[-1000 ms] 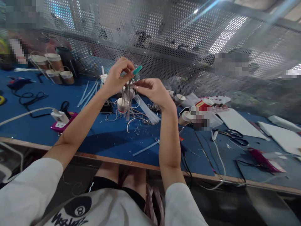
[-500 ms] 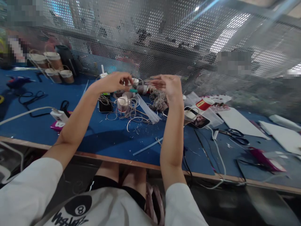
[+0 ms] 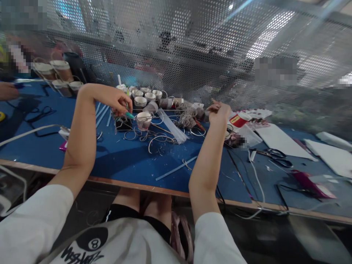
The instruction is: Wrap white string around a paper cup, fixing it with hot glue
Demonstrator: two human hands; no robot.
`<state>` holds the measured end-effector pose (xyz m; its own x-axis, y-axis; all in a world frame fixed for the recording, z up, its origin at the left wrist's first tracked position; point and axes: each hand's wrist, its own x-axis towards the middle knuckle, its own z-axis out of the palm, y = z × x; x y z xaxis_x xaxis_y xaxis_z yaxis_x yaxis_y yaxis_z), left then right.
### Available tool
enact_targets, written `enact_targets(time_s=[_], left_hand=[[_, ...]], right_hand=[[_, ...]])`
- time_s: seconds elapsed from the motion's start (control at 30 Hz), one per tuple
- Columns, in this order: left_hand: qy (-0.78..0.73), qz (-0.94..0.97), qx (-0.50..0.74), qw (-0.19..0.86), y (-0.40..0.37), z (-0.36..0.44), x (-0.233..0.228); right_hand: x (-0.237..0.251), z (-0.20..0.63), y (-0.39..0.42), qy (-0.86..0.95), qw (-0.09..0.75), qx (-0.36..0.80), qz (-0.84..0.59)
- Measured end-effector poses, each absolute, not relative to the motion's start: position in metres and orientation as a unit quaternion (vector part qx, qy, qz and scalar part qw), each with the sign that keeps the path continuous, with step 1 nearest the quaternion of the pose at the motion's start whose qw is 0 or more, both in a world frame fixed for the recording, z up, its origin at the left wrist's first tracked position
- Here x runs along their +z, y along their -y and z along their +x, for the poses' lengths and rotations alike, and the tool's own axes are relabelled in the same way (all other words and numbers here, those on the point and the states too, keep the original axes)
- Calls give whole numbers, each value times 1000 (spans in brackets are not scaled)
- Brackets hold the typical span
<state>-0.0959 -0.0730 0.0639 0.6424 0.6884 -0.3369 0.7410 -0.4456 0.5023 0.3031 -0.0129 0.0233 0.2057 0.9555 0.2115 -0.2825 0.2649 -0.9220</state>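
Note:
My left hand (image 3: 122,102) is closed around a small teal-ended tool (image 3: 129,115), whose kind I cannot make out. It hangs above a black phone (image 3: 123,125) and just left of a small white-rimmed cup (image 3: 143,120). My right hand (image 3: 219,110) is raised beyond the tangle of twine (image 3: 187,115), its fingers bent together; anything in them is too small to see. Several small cups (image 3: 140,101) wrapped in grey-brown cord stand behind the tangle. A bundle of clear strips (image 3: 173,126) lies between my hands.
Cord-wrapped cups with handles (image 3: 62,69) and a dark bottle (image 3: 75,68) stand back left. Another person's hand (image 3: 8,91) shows at the left edge. Scissors (image 3: 276,154), white sheets (image 3: 283,141) and a purple packet (image 3: 312,183) lie right. A perforated metal screen (image 3: 192,55) backs the table.
My hands have moved apart: the left went leftward and slightly down with the teal-ended tool, the right moved rightward and down. The cups behind are uncovered, and another person's hand appears at left.

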Motion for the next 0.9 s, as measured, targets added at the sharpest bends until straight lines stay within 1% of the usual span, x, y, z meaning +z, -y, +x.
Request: enact_targets(time_s=[0.1,0.13,0.2,0.27,0.3,0.43,0.5,0.57,0.6,0.63,0.67,0.73,0.77,0.8,0.83,0.9], left_hand=[[-404,855,76,316,74,-96,63],[-398,854,127,310,74,-92,61],[-382,846,228,295,74,-81,58],[-367,829,309,286,76,-66,56],[-362,820,341,285,77,-58,55],[-352,796,399,290,85,-33,52],[-347,794,405,291,87,-27,52],[-350,797,399,288,88,-28,52],[-356,800,389,286,88,-31,53],[-364,806,372,282,87,-35,54],[-374,813,349,278,86,-40,55],[-389,836,277,271,83,-51,57],[-391,849,233,268,81,-56,58],[-389,861,189,266,79,-62,59],[-387,870,152,265,76,-66,59],[-387,876,112,264,73,-73,60]], right_hand=[[35,289,32,484,626,482,-377],[40,280,41,540,585,493,-351],[49,260,57,648,474,500,-324],[54,238,70,727,376,481,-314],[55,227,74,758,344,459,-309],[53,190,84,845,252,380,-281],[51,181,85,863,229,365,-263],[51,181,85,852,241,377,-272],[52,184,85,832,266,392,-289],[53,189,84,800,313,408,-310],[55,195,83,758,379,419,-326],[61,206,81,658,520,419,-349],[64,212,81,612,570,412,-361],[67,217,81,578,595,409,-379],[70,221,81,557,600,411,-401],[72,228,84,536,577,423,-449]])
